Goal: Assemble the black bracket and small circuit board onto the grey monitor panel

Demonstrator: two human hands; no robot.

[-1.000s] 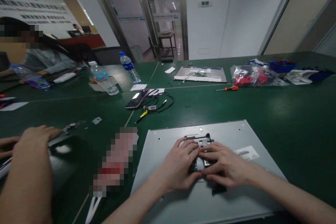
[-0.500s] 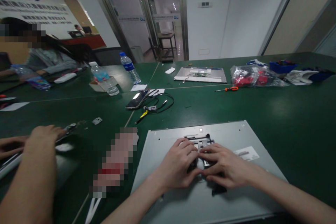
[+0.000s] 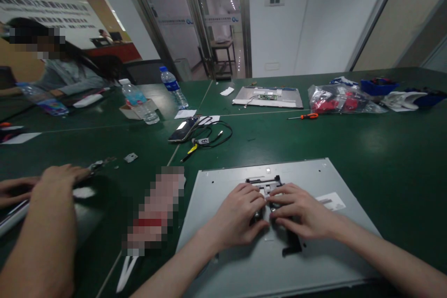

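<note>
A flat grey metal panel [image 3: 230, 274] lies on the green table in front of me. At its middle sits a black and silver bracket [image 3: 271, 184], partly covered by my fingers. My left hand [image 3: 240, 214] is curled over the bracket's left side, its fingers bent around a dark part. From the right, my right hand [image 3: 300, 212] grips the bracket with bent fingers. The fingertips of both hands almost meet over its centre, so what lies beneath them is hidden. A black piece of the bracket shows below my right hand. A white label [image 3: 333, 201] is on the panel's right.
A phone [image 3: 183, 130] and a coiled black cable [image 3: 223, 144] lie beyond the panel. Farther back are an orange screwdriver [image 3: 309, 116], another thin panel [image 3: 240, 98], a plastic bag [image 3: 349, 100] and bottles [image 3: 172, 86]. At left, another person's arm [image 3: 52, 233] works close by.
My thumbs have drawn apart, and my right hand has shifted slightly up. More of the black piece below it shows. The view has tilted slightly.
</note>
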